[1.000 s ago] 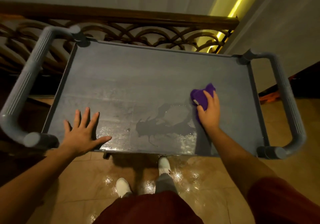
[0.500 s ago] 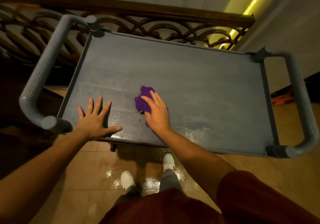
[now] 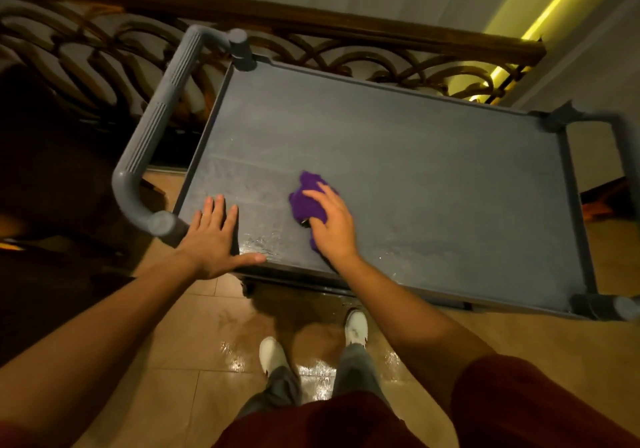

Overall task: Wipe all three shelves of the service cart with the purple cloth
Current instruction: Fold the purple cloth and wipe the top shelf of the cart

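Purple cloth sits bunched under your right hand, fingers spread over it and pressing it flat to the top shelf; the hand covers the cloth rather than fisting it. Cloth shows past the fingertips toward 11 o'clock and a scrap pokes out at the wrist side, 7 o'clock. Position on shelf: near-left part, close to the front rim.

Your left hand lies at 9 o'clock from the right, well clear of the cloth. Palm down, fingers wide, holding nothing. Fingers rest on the shelf's near-left corner; thumb runs along the front rim toward the right hand.

Between the two hands the shelf shines wet, with streaks. More sheen runs along the front rim toward 3 o'clock.

Left handle, grey and ribbed, ends just beside the left hand at 9 o'clock. Right handle is at far 3 o'clock. Lower shelves: hidden under the top one.

Railing, dark wood with scrollwork, lies at 12 o'clock beyond the cart. Tiled floor at 6 o'clock, glossy by your shoes.
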Motion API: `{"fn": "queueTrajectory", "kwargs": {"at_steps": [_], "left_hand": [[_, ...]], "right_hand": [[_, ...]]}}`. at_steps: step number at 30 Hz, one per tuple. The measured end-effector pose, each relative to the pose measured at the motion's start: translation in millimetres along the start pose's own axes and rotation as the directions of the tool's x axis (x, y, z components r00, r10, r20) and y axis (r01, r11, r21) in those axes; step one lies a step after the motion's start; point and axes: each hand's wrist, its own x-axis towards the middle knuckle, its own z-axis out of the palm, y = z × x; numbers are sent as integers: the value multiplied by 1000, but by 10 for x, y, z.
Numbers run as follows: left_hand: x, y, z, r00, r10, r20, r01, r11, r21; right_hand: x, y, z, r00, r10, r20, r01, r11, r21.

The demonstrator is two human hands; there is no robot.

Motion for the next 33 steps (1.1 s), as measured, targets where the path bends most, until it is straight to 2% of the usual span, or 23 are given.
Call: {"fn": "queueTrajectory", "kwargs": {"at_steps": [3,5,6,8,10,13,16,19,22,25,27,29,31,33], "left_hand": [[-7,3,-7,999,-22,29,22,1000,5],[5,26,-59,998,-46,48,48,998,-49],[27,52,-96,998,-57,22,59,990,-124],[101,121,-133,985,-114,-130,67,946,-319],[214,333,-126,957,-221,-190,130,906,-403],[242,575,87,933,-308,-187,251,928,-275],[203,618,223,907,-332,-259,296,940,-168],[216,635,178,912,-325,-250,293,943,-156],[177,716,123,914,-326,-241,296,943,-153],[148,744,121,913,-330,-238,302,942,-149],[156,831,94,915,-329,-235,298,941,-157],[232,1004,49,911,-316,-266,271,943,-193],[298,1167,27,896,-349,-274,273,920,-280],[329,1292,88,893,-372,-253,298,911,-286]], "right_hand": [[-237,3,-49,958,-149,246,185,974,-131],[-210,1,-215,926,-195,324,273,937,-218],[-152,-26,-282,930,-195,312,278,927,-251],[-80,-144,-301,952,-178,250,253,916,-310],[-52,-249,-182,953,-200,227,278,875,-396],[-199,-281,79,927,-205,313,348,783,-516],[-214,-34,-109,918,-217,333,374,753,-541],[-362,335,-690,948,-134,289,286,757,-588],[-601,904,-1458,987,-15,161,122,727,-676],[-817,1184,-1927,987,144,69,-48,683,-729],[-789,1120,-1896,985,170,-15,-135,725,-676],[-639,885,-1646,993,98,-57,-114,835,-538],[-467,522,-1148,1000,20,1,-17,877,-480],[-427,238,-678,995,-9,101,60,851,-521]]}}
